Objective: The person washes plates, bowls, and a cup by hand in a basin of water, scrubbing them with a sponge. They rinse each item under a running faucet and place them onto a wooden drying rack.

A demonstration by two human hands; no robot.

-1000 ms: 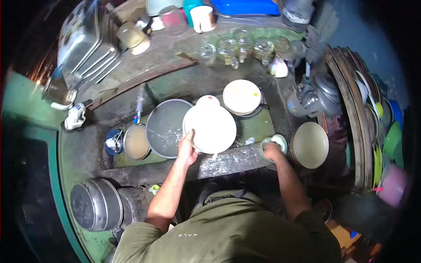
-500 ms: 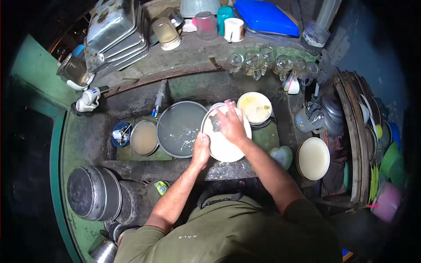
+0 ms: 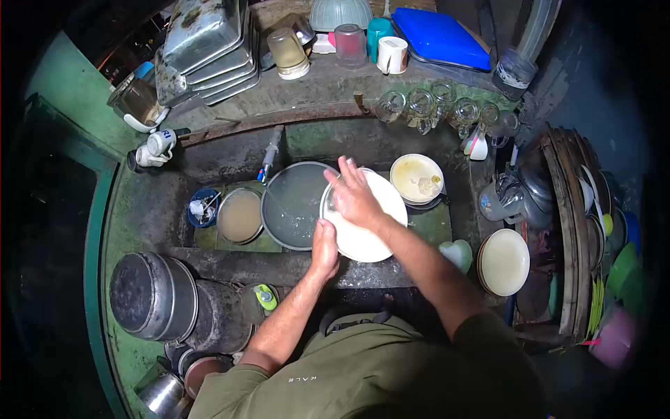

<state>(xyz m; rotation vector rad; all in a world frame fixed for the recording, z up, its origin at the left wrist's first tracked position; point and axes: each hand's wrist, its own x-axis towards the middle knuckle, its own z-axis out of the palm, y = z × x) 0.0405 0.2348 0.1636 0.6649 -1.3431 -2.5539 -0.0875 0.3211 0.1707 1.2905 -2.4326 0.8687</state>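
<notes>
1 white plate (image 3: 370, 241) | left hand (image 3: 324, 246) gripping rim | right hand (image 3: 356, 199) atop

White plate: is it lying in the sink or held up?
Held up: the left hand grips the white plate by its edge, and the right hand presses on its face.

Over the sink (image 3: 427, 227), a plate (image 3: 370, 227) sits between a basin (image 3: 289, 206) at its left and stacked plates (image 3: 416, 179) at its right. Glasses (image 3: 433, 106) line the ledge (image 3: 328, 91) behind.
</notes>
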